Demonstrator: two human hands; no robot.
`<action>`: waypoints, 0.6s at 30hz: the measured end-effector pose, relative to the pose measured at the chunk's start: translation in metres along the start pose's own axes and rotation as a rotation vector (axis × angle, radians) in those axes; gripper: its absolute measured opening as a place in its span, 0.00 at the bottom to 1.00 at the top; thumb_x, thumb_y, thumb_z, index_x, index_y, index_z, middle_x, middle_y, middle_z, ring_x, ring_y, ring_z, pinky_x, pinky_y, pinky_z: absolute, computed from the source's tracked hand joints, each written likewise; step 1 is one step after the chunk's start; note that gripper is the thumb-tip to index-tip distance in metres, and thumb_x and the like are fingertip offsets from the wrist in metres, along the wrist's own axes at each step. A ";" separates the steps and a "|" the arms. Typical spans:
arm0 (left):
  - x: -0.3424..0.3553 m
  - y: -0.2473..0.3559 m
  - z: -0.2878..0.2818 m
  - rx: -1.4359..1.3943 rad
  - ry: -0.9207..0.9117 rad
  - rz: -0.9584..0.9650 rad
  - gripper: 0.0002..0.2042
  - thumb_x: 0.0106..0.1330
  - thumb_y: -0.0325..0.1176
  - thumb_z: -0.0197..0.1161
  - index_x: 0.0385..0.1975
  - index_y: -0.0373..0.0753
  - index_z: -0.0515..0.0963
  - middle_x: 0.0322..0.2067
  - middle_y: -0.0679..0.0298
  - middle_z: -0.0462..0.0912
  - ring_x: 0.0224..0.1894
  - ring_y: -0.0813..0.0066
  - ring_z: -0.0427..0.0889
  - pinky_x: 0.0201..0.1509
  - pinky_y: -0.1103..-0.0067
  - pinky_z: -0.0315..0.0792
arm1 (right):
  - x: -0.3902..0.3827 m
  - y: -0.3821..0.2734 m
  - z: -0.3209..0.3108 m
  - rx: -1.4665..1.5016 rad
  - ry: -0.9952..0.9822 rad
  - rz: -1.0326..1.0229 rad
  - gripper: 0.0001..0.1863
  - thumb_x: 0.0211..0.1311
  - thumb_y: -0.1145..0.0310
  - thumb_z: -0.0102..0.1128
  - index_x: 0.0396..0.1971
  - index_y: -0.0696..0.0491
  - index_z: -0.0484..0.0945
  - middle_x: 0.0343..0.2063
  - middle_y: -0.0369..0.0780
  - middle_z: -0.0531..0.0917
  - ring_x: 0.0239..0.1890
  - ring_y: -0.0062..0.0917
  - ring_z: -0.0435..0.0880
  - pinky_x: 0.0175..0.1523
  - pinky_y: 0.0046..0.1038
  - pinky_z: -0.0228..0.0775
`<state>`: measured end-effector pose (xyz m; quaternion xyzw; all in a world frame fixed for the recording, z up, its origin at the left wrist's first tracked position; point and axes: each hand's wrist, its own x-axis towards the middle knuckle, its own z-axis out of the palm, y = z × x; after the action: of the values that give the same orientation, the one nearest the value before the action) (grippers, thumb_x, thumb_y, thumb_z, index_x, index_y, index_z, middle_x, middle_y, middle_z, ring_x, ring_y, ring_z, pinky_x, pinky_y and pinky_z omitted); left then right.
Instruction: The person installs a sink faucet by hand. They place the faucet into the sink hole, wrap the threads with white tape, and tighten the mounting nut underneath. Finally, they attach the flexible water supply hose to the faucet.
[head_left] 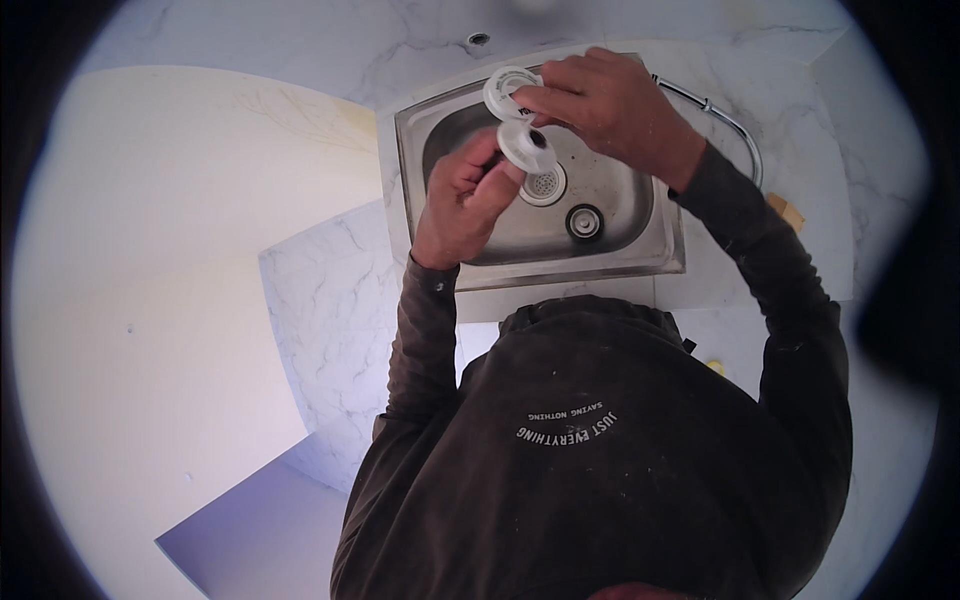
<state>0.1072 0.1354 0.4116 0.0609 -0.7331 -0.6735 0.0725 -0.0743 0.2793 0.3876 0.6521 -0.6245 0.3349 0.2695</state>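
Note:
Over the steel sink [620,215], my left hand [462,203] is closed on a white flanged plastic piece [522,152] with a dark round opening. The thumb presses its lower edge. Just above it, my right hand [600,105] pinches a round white plastic disc [508,88] with dark print, which looks like a tape spool. The two white pieces lie very close together; whether they touch, I cannot tell. Below them in the basin are a round drain [541,189] with a white rim and a dark-rimmed strainer plug [585,223].
A hole [479,40] in the marbled counter lies beyond the sink. A chrome curved pipe [735,122] rests along the right side, near a small tan block [786,211]. A cream wall [180,250] stands at the left.

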 end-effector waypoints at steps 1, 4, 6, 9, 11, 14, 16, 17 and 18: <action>0.000 -0.006 -0.002 0.015 0.046 0.032 0.12 0.73 0.35 0.59 0.48 0.33 0.79 0.35 0.72 0.79 0.36 0.88 0.70 0.40 0.87 0.65 | -0.006 -0.006 0.006 0.007 -0.016 0.067 0.15 0.57 0.64 0.69 0.45 0.48 0.82 0.31 0.33 0.78 0.30 0.29 0.77 0.37 0.32 0.71; 0.007 -0.029 -0.008 0.069 0.174 0.104 0.11 0.72 0.33 0.61 0.47 0.34 0.78 0.33 0.73 0.78 0.34 0.88 0.70 0.38 0.87 0.66 | -0.023 -0.028 0.013 0.046 -0.050 0.266 0.14 0.60 0.63 0.67 0.44 0.49 0.82 0.31 0.34 0.78 0.29 0.31 0.77 0.36 0.33 0.70; 0.011 -0.043 -0.010 0.119 0.251 0.119 0.10 0.71 0.32 0.63 0.46 0.34 0.79 0.31 0.73 0.79 0.33 0.89 0.70 0.36 0.86 0.66 | -0.030 -0.039 0.014 0.102 -0.052 0.389 0.13 0.62 0.62 0.66 0.44 0.50 0.82 0.30 0.36 0.78 0.29 0.33 0.77 0.35 0.35 0.69; 0.015 -0.046 -0.003 0.316 0.320 0.243 0.09 0.69 0.30 0.64 0.45 0.34 0.79 0.28 0.71 0.79 0.28 0.87 0.71 0.32 0.85 0.67 | -0.031 -0.046 -0.002 0.265 -0.114 0.511 0.13 0.65 0.62 0.65 0.43 0.54 0.82 0.29 0.39 0.78 0.29 0.35 0.77 0.35 0.35 0.68; 0.024 -0.045 -0.001 0.465 0.362 0.312 0.10 0.66 0.29 0.65 0.44 0.35 0.79 0.28 0.68 0.80 0.25 0.84 0.72 0.30 0.83 0.69 | -0.031 -0.045 -0.006 0.364 -0.087 0.546 0.13 0.66 0.59 0.64 0.37 0.54 0.81 0.25 0.41 0.77 0.28 0.37 0.77 0.34 0.37 0.66; 0.031 -0.037 0.004 0.654 0.393 0.416 0.11 0.62 0.28 0.66 0.44 0.37 0.80 0.28 0.64 0.82 0.23 0.79 0.75 0.28 0.80 0.71 | -0.026 -0.043 -0.020 0.507 -0.132 0.654 0.14 0.68 0.58 0.62 0.32 0.55 0.80 0.23 0.43 0.77 0.26 0.38 0.75 0.33 0.37 0.64; 0.033 -0.032 0.007 0.767 0.399 0.470 0.12 0.60 0.28 0.67 0.44 0.39 0.80 0.28 0.63 0.82 0.22 0.76 0.77 0.27 0.78 0.73 | -0.024 -0.043 -0.028 0.537 -0.166 0.693 0.16 0.68 0.57 0.61 0.31 0.56 0.79 0.22 0.44 0.76 0.26 0.38 0.74 0.32 0.36 0.63; 0.033 -0.030 0.008 0.821 0.401 0.490 0.13 0.59 0.28 0.67 0.44 0.39 0.80 0.28 0.63 0.82 0.22 0.75 0.78 0.27 0.77 0.73 | -0.025 -0.042 -0.031 0.520 -0.170 0.687 0.16 0.69 0.57 0.61 0.30 0.56 0.79 0.21 0.44 0.76 0.25 0.38 0.73 0.32 0.36 0.62; 0.033 -0.028 0.008 0.876 0.402 0.509 0.14 0.58 0.28 0.68 0.44 0.40 0.80 0.28 0.63 0.82 0.22 0.74 0.78 0.27 0.76 0.74 | -0.025 -0.041 -0.034 0.504 -0.173 0.681 0.17 0.69 0.56 0.61 0.30 0.56 0.79 0.21 0.44 0.76 0.25 0.37 0.73 0.32 0.35 0.62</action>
<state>0.0727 0.1350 0.3834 0.0335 -0.9084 -0.2414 0.3396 -0.0369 0.3247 0.3924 0.4800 -0.7231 0.4906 -0.0774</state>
